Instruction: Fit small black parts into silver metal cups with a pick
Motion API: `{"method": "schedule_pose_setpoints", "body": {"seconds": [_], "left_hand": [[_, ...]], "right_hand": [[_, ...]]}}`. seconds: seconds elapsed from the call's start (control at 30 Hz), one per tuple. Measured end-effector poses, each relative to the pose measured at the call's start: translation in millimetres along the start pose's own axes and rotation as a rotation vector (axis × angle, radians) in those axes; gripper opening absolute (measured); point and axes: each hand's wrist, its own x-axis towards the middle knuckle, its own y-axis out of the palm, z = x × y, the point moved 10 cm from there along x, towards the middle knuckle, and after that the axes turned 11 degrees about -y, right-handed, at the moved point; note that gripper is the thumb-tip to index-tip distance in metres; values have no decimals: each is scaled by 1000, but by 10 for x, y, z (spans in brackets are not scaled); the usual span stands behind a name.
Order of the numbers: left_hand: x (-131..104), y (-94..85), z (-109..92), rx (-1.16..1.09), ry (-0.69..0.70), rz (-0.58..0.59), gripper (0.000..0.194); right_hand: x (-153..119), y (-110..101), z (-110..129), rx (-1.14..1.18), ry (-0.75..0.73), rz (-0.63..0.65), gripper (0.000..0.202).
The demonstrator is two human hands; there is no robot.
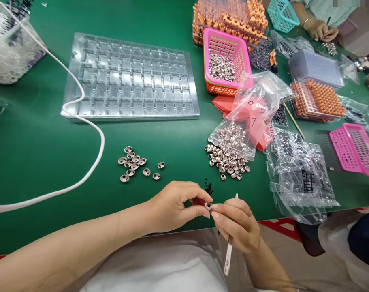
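Observation:
My left hand (180, 206) pinches a small silvery metal cup (207, 205) with a hole in it, between thumb and fingertips near the table's front edge. My right hand (239, 223) keeps a pair of white-handled tweezers (228, 257) in its grip, their tips pointing away from me. Its thumb and forefinger touch the right side of the same cup. Just beyond lie tiny black pieces (208, 186). A group of similar metal cups (135, 159) lies on the left, and a bigger pile (228, 160) spills from a clear plastic bag (254, 97).
A clear compartment tray (132, 79) lies at the back, with a white cable (102, 146) crossing its left corner. A pink basket (246, 52) holds more metal parts. Plastic bags (302, 178), orange parts (325, 97) and another pink basket (354, 148) are right. A co-worker's hands (319, 30) work at far right.

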Motion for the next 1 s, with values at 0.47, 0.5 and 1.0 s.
{"method": "schedule_pose_setpoints", "body": {"seconds": [0.47, 0.5, 1.0], "left_hand": [[-86, 69, -148, 207, 156, -35, 8], [-88, 71, -148, 210, 153, -35, 8], [-86, 72, -116, 152, 125, -32, 10]], "right_hand": [[141, 95, 179, -154, -188, 229, 14], [140, 95, 183, -152, -191, 225, 14], [89, 81, 197, -183, -229, 286, 13]]}}
